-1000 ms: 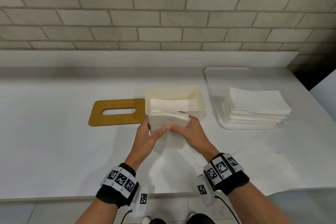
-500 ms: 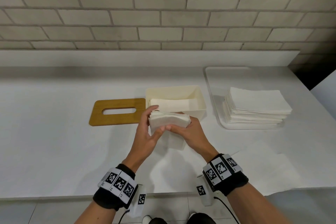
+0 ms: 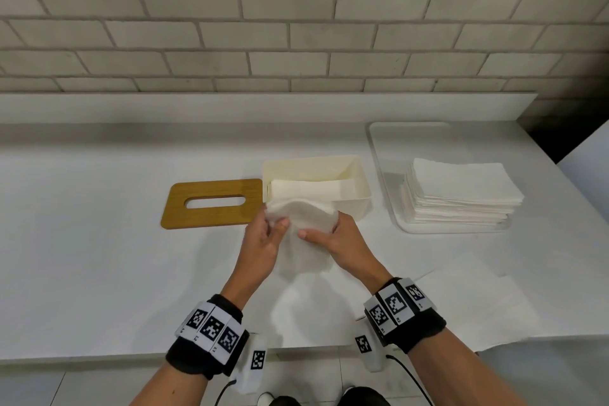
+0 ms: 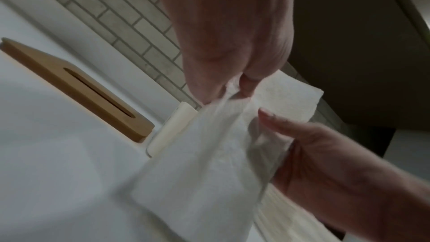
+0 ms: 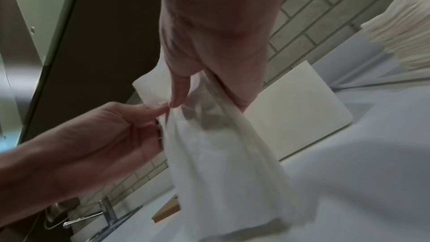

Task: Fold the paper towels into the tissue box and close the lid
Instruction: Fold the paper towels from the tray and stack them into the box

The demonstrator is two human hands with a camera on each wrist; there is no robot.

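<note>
While above the tissue box (image 3: 316,171), both hands' fingers (image 3: 280,224) pinched on paper towel (image 3: 306,217).

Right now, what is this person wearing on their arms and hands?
Both hands are bare: left hand, right hand. Each forearm carries a black fabric wristband ringed with white square tags printed with black-and-white fiducial patterns. A white tagged camera unit hangs beneath each, trailing a black cable.
</note>
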